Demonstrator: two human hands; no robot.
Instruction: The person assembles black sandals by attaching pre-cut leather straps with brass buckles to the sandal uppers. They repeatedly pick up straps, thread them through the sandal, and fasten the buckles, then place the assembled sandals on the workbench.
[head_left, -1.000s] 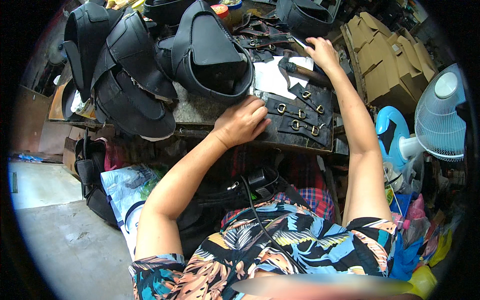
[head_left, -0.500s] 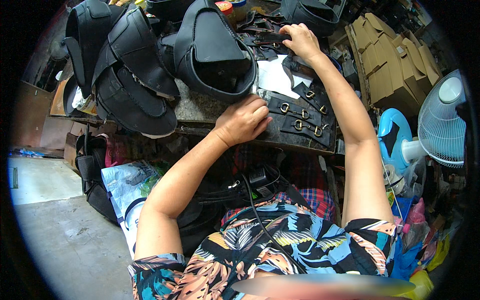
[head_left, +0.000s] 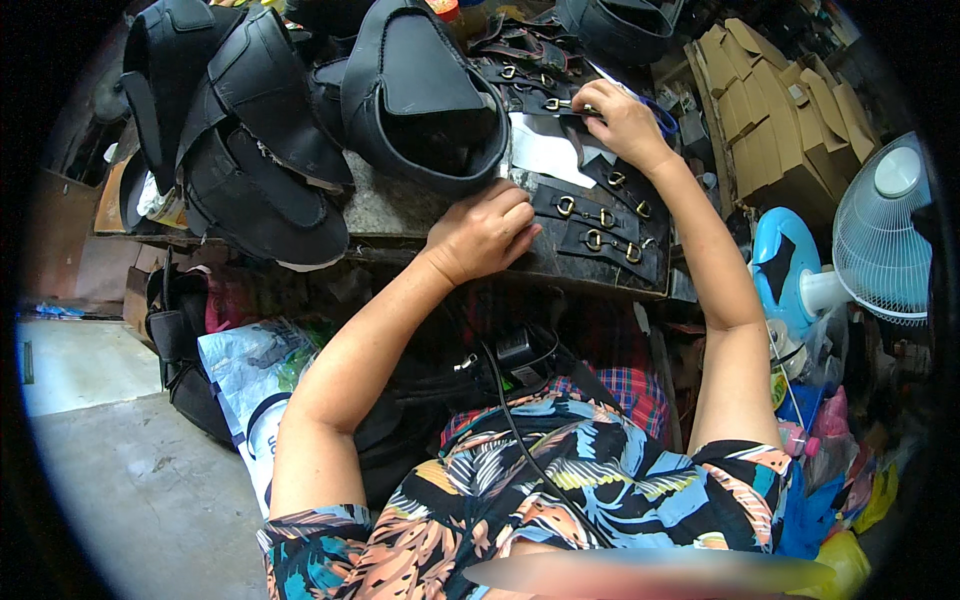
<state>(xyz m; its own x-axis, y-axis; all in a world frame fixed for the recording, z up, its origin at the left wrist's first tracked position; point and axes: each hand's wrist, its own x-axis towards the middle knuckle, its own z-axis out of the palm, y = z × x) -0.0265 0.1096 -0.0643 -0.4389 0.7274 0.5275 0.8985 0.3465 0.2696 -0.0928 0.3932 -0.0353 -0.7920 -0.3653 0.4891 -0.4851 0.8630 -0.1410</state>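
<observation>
My left hand point(head_left: 482, 235) is curled closed at the front edge of the workbench, just below the rim of a black leather shoe upper point(head_left: 425, 75). Anything inside its fingers is hidden. Farther back and to the right, my right hand point(head_left: 625, 125) pinches a black strap with a metal buckle point(head_left: 556, 104). White paper point(head_left: 543, 150) lies in front of that strap. Between my two hands, several black leather straps with brass-coloured buckles point(head_left: 598, 215) rest on the dark bench top. A blue loop, like a handle point(head_left: 662, 117), shows beside my right wrist.
More black shoe uppers point(head_left: 265, 95) are heaped at the left, and another upper point(head_left: 622, 30) stands at the back. Flattened brown cardboard boxes point(head_left: 780, 110) are stacked on the right, with a blue and white fan point(head_left: 885, 225) in front. Plastic bags point(head_left: 825, 470) sit below it.
My right hand has come nearer and slightly right, bringing a buckled strap toward the white paper. My left hand stays almost in place, and the whole view has shifted slightly.
</observation>
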